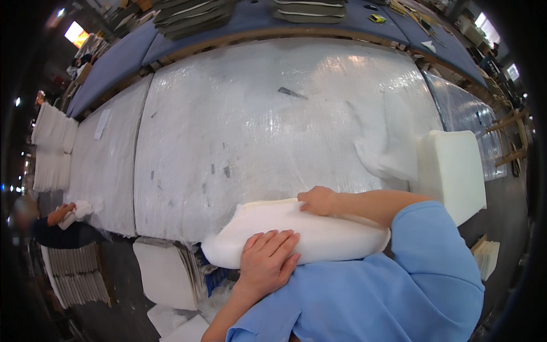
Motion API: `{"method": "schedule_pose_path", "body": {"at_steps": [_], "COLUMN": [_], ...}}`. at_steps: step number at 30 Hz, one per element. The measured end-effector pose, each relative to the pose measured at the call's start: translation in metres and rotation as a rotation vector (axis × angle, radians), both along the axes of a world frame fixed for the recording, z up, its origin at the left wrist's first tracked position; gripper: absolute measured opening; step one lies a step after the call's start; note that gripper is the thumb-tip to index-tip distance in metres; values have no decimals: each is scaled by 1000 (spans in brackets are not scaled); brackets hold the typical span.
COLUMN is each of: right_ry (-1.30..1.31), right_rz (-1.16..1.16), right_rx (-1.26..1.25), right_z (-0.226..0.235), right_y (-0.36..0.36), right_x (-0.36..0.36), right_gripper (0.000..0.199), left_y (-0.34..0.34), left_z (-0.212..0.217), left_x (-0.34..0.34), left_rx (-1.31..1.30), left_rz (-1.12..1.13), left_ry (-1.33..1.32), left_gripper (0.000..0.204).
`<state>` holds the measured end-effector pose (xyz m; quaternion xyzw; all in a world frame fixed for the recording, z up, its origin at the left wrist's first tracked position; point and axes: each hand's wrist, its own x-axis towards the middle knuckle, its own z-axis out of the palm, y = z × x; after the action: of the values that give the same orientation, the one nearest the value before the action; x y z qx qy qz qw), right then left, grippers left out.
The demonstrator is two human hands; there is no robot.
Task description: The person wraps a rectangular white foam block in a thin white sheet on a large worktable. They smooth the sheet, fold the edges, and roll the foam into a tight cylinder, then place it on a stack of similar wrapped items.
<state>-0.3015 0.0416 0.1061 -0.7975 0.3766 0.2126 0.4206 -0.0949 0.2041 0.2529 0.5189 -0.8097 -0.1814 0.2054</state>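
Note:
A thick white cushion pad with a soft, fibrous-looking cover rests against my body at the near edge of the plastic-covered table. My left hand lies flat on its near side, fingers stretched out and pressing on the surface. At the far edge, my right hand has its fingers curled over the cover's rim and pinches it. A cream-coloured layer shows along that edge. My right forearm hides part of the pad's right end.
A loose white wadding sheet lies on the table's right side, by a stack of white foam pads. Grey cushions sit on a blue bench beyond. At left, another person's hand holds white material. White pads stand below.

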Motion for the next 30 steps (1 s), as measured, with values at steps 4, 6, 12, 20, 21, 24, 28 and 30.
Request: {"method": "schedule_pose_path", "body": {"at_steps": [4,6,12,20,21,24,28,30], "right_ry": [-236,-360,-444,-370,-309,-198,-276,-333], "right_rz": [-427,-694,-961,-845,-871,-872,-686,-565], "right_rx": [67,235,421,522,366,0,-252,-369], "right_z": [-27,-3,62,66,63,54,55,45], "right_y": [-18,-33,-45,41,43,43,19,3], "right_x": [-39,-44,-118,-148,-151,-164,-152,-151], "right_gripper": [56,54,60,93,89,75,57,51], "left_y": [-1,2,-7,-23,-26,-34,-42,-46], "left_z": [-4,-6,-5,-3,-3,4,30,35], "left_x": [0,0,-3,-5,-6,-10,-46,-85], "left_rx": [-52,-70,-133,-167,-161,-131,-139,-90], "left_rz": [10,31,32,-1,-3,-22,-7,-109], "left_ry": [4,-11,-10,-30,-35,-107,-277,-184], "left_gripper": [37,37,37,37,37,38,44,44]}}
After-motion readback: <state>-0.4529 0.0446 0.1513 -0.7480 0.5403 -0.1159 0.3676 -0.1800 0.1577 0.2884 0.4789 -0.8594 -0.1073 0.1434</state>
